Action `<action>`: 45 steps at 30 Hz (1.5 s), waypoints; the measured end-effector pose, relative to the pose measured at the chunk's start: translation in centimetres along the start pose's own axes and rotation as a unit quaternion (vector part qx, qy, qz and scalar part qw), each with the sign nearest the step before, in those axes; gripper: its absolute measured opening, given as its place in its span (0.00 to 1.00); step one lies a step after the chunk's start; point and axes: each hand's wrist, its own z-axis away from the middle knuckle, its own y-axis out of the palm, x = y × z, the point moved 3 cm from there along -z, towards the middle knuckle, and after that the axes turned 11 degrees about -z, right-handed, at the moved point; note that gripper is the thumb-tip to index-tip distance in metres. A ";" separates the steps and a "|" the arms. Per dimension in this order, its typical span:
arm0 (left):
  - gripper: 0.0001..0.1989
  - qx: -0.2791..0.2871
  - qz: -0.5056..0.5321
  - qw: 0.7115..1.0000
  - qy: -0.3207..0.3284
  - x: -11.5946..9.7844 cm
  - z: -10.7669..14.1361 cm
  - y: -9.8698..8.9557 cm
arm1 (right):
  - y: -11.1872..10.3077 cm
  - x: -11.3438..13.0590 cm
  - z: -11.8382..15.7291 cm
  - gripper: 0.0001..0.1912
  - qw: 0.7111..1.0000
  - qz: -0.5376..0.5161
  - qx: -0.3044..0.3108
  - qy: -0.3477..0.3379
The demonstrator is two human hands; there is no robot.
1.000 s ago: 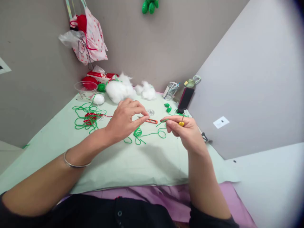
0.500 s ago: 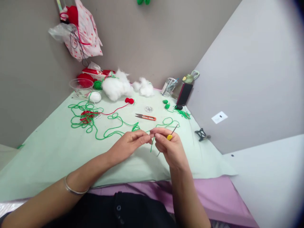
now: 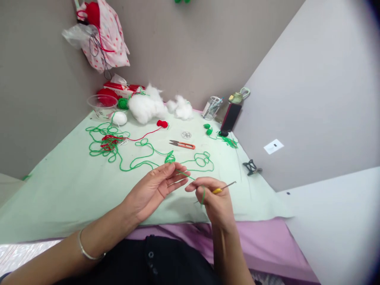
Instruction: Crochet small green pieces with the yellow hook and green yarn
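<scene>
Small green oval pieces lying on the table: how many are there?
2. The farther green piece lies left of the dark phone; the nearer green piece is right beside it. Others may be hidden.

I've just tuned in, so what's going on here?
A person is working with green yarn above the table. A strand of it runs between the left hand and the right hand. The right hand also holds a hook with a yellow grip. Beyond the hands, the orange-handled snips lie on the table, with a small red piece farther back and to their left. Two clumps of white stuffing sit near the wall.
</scene>
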 end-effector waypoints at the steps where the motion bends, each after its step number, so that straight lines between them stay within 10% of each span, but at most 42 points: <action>1: 0.12 -0.008 -0.006 1.000 0.001 0.1 0.1 -0.2 | 0.0 0.0 -0.2 0.12 0.999 -0.012 -0.032 -0.018; 5: 0.14 -0.042 -0.034 0.998 -0.013 0.7 0.1 -0.6 | 0.2 0.4 -0.6 0.12 0.994 -0.056 -0.076 -0.061; 11: 0.13 -0.066 -0.135 0.989 0.016 0.9 0.1 -1.2 | 0.6 0.3 -0.7 0.15 0.994 -0.101 0.015 0.031; 18: 0.04 -0.013 -0.414 0.877 0.242 -2.1 0.9 0.0 | 1.3 -1.5 -1.0 0.18 0.990 -0.070 0.007 0.121; 24: 0.11 0.030 -0.478 0.827 0.293 -3.1 0.3 1.0 | 2.6 -2.0 -1.0 0.17 0.985 -0.053 0.078 0.145; 45: 0.08 0.017 -0.505 0.840 0.199 -3.0 -1.2 0.1 | 2.1 -1.5 -1.4 0.14 0.996 -0.022 0.029 0.075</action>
